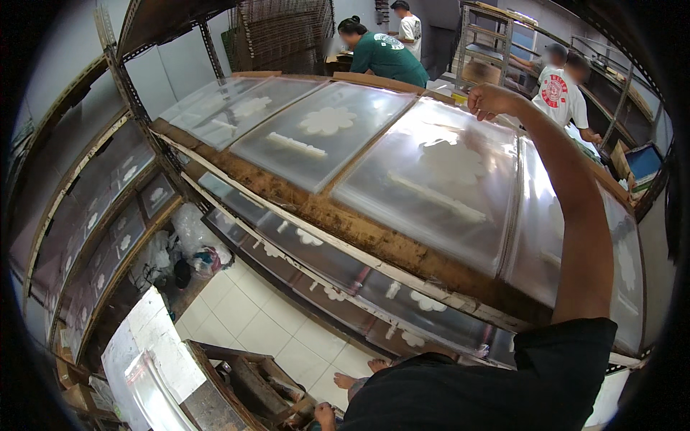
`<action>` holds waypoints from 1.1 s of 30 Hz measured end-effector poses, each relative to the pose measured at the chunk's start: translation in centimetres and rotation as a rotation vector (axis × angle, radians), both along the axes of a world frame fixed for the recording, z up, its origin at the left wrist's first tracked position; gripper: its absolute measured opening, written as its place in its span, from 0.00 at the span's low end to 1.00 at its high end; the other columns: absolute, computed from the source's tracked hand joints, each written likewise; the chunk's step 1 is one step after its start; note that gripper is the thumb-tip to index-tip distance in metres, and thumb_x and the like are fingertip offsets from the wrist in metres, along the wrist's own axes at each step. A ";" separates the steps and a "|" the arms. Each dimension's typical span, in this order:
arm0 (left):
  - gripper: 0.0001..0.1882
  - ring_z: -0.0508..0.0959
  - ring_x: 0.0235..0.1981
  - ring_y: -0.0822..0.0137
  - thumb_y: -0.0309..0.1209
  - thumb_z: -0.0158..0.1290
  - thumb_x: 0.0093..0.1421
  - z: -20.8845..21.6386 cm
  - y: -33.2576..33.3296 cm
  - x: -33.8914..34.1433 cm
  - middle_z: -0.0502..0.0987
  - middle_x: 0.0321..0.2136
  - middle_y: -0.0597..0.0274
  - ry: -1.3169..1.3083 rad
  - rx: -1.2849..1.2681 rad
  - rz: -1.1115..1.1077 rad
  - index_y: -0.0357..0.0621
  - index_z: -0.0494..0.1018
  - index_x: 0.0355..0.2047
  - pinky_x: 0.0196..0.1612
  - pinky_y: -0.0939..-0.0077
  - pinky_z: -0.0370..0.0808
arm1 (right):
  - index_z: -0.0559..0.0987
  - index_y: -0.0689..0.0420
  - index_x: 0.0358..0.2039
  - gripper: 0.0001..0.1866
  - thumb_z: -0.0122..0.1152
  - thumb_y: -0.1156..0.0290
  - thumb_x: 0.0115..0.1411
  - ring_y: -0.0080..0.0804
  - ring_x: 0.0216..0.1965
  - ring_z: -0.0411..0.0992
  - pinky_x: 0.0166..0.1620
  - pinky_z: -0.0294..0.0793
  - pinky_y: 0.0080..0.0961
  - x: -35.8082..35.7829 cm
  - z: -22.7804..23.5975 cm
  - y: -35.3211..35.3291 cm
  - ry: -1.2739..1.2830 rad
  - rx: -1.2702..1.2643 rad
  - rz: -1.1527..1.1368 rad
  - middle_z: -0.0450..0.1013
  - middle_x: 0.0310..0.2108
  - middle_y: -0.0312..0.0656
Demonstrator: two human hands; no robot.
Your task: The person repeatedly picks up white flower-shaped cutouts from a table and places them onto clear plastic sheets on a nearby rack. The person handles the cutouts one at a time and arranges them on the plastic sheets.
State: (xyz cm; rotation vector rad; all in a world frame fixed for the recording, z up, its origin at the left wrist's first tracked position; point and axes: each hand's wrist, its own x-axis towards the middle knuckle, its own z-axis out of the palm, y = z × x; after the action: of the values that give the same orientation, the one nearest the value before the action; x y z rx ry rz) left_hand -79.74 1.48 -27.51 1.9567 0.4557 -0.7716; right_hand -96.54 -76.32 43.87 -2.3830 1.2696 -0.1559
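My right arm reaches over the top shelf of a metal rack. At its end, my right hand (492,103) is closed with the fingertips together, above the far right corner of a clear plastic sheet (359,194). Whatever it pinches, if anything, is too small to make out. Beneath or on that sheet show a pale flower shape (449,169) and a long white strip (435,197). Low in the view, my left hand (325,415) is partly visible with curled fingers, beside a wooden cart (223,388); its grip is hidden.
Neighbouring sheets carry another white flower shape (327,121) and strip (296,144). Lower shelves hold more. A second rack (118,118) stands left, near plastic bags (194,233). Beyond the shelf, a person in green (388,57) bends over; others in white shirts (560,97) work behind.
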 end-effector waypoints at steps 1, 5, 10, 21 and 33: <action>0.11 0.79 0.22 0.63 0.31 0.51 0.62 0.0 -0.2 0.2 0.77 0.23 0.56 -0.002 -0.008 0.007 0.34 0.76 0.33 0.28 0.65 0.76 | 0.77 0.56 0.44 0.14 0.51 0.81 0.59 0.30 0.39 0.81 0.38 0.82 0.29 0.2 -0.1 0.1 -0.014 0.000 0.003 0.77 0.44 0.39; 0.10 0.79 0.22 0.63 0.31 0.51 0.62 0.2 -1.6 0.6 0.76 0.23 0.57 -0.009 -0.061 -0.006 0.34 0.75 0.33 0.28 0.66 0.77 | 0.78 0.55 0.40 0.12 0.51 0.82 0.58 0.27 0.38 0.81 0.37 0.80 0.26 1.3 -0.2 0.7 -0.022 0.015 -0.014 0.77 0.40 0.37; 0.10 0.77 0.22 0.65 0.29 0.49 0.62 1.1 -3.2 0.5 0.75 0.23 0.57 -0.017 -0.027 -0.048 0.33 0.73 0.33 0.27 0.68 0.76 | 0.78 0.57 0.43 0.13 0.51 0.81 0.60 0.31 0.39 0.81 0.32 0.81 0.26 0.6 -0.8 -1.2 0.056 -0.029 0.036 0.78 0.43 0.42; 0.10 0.69 0.20 0.65 0.30 0.47 0.66 0.4 1.2 0.1 0.70 0.21 0.61 -0.028 -0.427 -0.172 0.50 0.69 0.25 0.20 0.66 0.64 | 0.81 0.55 0.38 0.13 0.52 0.82 0.55 0.29 0.36 0.81 0.30 0.77 0.27 0.5 -1.3 -1.8 0.070 -0.125 0.099 0.80 0.37 0.40; 0.09 0.68 0.17 0.69 0.31 0.48 0.65 1.0 -0.2 1.3 0.70 0.20 0.63 -0.070 -0.218 -0.114 0.41 0.71 0.29 0.21 0.69 0.66 | 0.83 0.56 0.31 0.11 0.55 0.81 0.50 0.36 0.38 0.77 0.39 0.75 0.34 1.3 -2.3 -1.6 0.261 -0.417 0.235 0.80 0.35 0.41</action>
State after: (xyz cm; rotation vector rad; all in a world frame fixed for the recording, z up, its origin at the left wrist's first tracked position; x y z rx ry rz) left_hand -78.45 1.28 -26.51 1.8101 0.2103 -0.7880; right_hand -95.19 -77.94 41.55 -2.9727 1.1402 -0.0397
